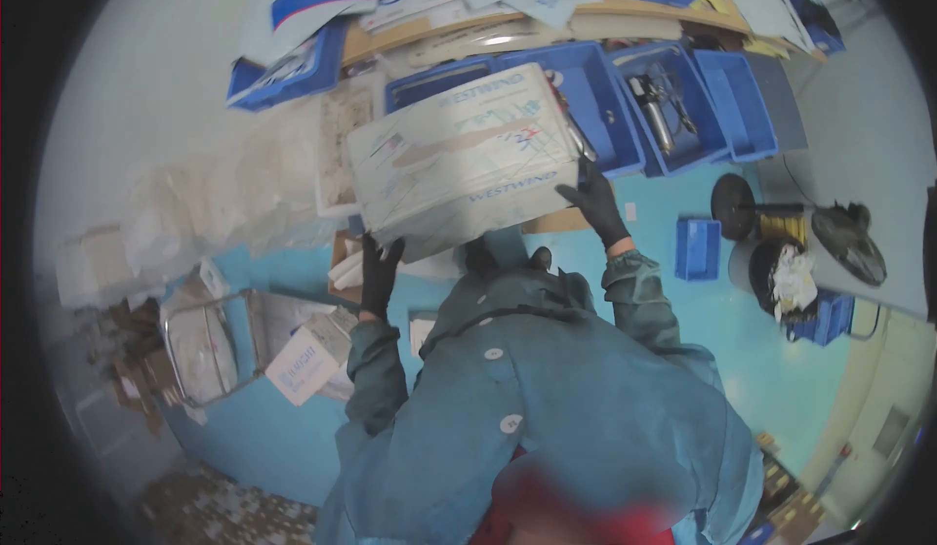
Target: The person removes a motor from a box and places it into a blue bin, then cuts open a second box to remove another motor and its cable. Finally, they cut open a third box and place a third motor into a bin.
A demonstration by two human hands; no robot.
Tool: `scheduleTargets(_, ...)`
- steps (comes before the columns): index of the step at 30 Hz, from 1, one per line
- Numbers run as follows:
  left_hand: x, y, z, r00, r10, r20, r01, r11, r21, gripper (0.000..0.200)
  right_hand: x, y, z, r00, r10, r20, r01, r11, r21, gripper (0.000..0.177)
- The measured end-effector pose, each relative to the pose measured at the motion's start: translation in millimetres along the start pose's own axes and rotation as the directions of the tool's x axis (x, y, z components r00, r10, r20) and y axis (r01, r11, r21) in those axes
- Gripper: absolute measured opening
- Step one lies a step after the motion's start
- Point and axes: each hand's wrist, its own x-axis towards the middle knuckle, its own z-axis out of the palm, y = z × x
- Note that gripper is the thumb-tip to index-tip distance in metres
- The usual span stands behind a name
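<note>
A large white box printed WESTWIND (459, 155) is held in front of my body, over the near edge of the blue bins. My left hand (379, 277), in a black glove, grips its lower left corner. At its right end my right hand (595, 203), also black-gloved, presses against the side with the fingers partly spread. A brown strip runs along the box's top. The undersides of both hands and of the box are hidden.
Behind the box stand blue bins (597, 106); one holds a metal cylinder with cables (656, 111). A wooden shelf (625, 6) crosses above. At left are a metal-framed cart (256, 325) and cartons. On the right floor are a small blue bin (697, 249) and a trash can (756, 270).
</note>
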Motion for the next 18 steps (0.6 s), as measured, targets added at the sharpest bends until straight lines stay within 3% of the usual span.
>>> scheduleTargets(2,-5.3,-13.2,-3.1,0.988,0.091,0.122,-0.122,0.954,0.272,0.076,4.6,0.1,-2.3,0.983,-0.18,0.026,0.18,0.984,0.001,0.063)
scheduleTargets(5,-6.5,103.6,-17.7,0.987,-0.14,-0.074,0.142,0.99,0.022,0.101,7.1,-38.9,-19.6,0.99,-0.121,0.067,0.114,0.988,0.105,0.051)
scheduleTargets(8,-17.9,181.1,-41.4,0.959,-0.106,-0.263,0.133,0.987,0.089,0.077,-8.8,-110.4,-32.2,0.997,-0.063,0.032,0.069,0.979,-0.193,0.042)
scheduleTargets(10,-9.4,198.4,-44.1,0.918,-0.299,-0.26,0.321,0.946,0.045,0.078,-6.9,-132.2,-29.8,0.998,-0.013,-0.067,-0.015,0.918,-0.396,0.037)
scheduleTargets(11,-7.6,195.6,-44.1,0.88,-0.376,-0.291,0.396,0.918,0.012,0.079,-4.8,-137.0,-22.4,0.999,-0.008,-0.044,-0.012,0.892,-0.452,0.037)
scheduleTargets(14,9.8,169.7,-25.7,0.92,-0.287,-0.268,0.325,0.939,0.11,0.079,0.4,-137.9,-6.9,0.995,0.096,-0.029,-0.099,0.887,-0.451,0.054)
scheduleTargets(18,30.7,132.3,-5.6,0.892,-0.051,-0.449,0.101,0.991,0.088,0.058,9.7,-114.4,6.8,0.991,-0.043,-0.129,-0.014,0.913,-0.408,0.059)
